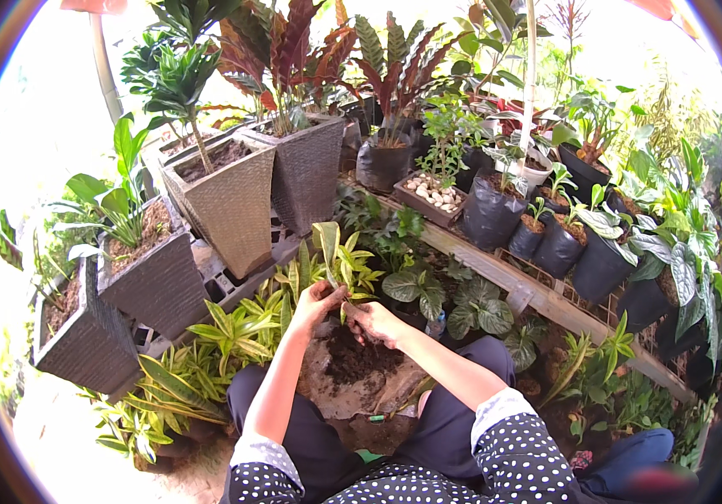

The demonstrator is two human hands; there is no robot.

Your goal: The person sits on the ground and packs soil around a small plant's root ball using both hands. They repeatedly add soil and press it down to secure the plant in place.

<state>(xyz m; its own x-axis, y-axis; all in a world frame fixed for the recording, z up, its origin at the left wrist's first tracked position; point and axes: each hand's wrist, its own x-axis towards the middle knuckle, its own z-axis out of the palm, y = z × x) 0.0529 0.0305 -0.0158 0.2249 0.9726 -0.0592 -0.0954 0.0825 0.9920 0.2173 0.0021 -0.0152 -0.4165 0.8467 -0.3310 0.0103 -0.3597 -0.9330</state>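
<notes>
The left hand (317, 304) closes its fingers on a yellow-edged leaf cutting (327, 244), which stands upright above the dark soil heap (354, 363) between the knees. The right hand (374, 323) curls just beside the cutting's lower end, though I cannot tell whether it grips; textured planters (152, 281) stand far left, black-bagged plants (495, 217) far right.

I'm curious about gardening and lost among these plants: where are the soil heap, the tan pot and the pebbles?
Soil heap (359, 359): head view, middle of its dark top.
Tan pot (228, 210): head view, middle of its front wall.
Pebbles (433, 194): head view, middle of the pale layer.
</notes>
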